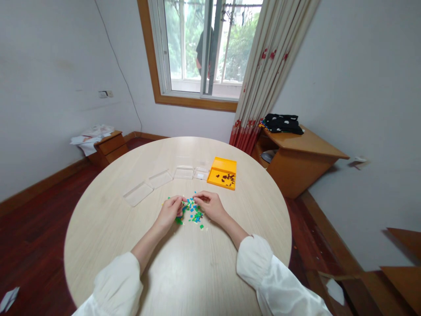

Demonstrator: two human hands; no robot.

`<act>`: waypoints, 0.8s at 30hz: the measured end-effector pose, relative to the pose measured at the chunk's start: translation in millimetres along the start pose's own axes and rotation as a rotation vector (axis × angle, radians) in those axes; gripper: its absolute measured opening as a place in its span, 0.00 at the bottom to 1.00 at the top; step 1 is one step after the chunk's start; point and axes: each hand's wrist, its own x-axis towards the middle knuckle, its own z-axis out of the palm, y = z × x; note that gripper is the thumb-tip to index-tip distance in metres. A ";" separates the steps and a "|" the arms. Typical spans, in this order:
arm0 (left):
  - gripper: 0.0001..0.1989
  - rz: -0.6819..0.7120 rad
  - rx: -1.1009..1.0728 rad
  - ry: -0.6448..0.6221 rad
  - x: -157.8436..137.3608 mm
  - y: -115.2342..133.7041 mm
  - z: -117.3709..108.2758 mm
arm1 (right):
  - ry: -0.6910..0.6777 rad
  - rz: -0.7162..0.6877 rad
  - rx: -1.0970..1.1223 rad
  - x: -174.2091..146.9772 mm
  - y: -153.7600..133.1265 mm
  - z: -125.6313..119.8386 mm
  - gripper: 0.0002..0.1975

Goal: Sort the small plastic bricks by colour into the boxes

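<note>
A loose pile of small green, blue and yellow plastic pieces (196, 215) lies on the round table, spread between my two hands. My left hand (171, 210) rests at the pile's left side, its fingers curled together over some green pieces. From the right, my right hand (210, 205) reaches over the far edge of the pile with thumb and fingers pinched. Whatever sits in either pinch is too small to make out. Beyond the right hand an open yellow case (215, 181) holds several dark brown pieces (227, 178).
Several clear plastic boxes, among them a left one (138, 193) and a middle one (183, 172), stand in an arc across the pale round table (197, 272). A wooden cabinet (296, 153) with folded black cloth (283, 123) is at right. Someone in dark clothing (200, 50) is outside the window.
</note>
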 end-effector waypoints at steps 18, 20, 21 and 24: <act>0.04 -0.197 -0.147 0.020 -4.2 7.3 -1.1 | 0.590 0.217 0.392 26.9 18.0 -44.5 0.15; 0.06 -0.183 -0.106 0.002 -4.4 6.6 -1.6 | 0.724 0.241 0.429 30.4 23.7 -58.6 0.15; 0.08 -0.168 -0.080 -0.016 -4.7 6.0 -1.9 | 0.777 0.253 0.436 31.8 26.4 -65.3 0.15; 0.15 -0.101 -0.017 -0.081 -6.1 4.4 -2.9 | 0.862 0.295 0.446 34.1 32.3 -80.8 0.14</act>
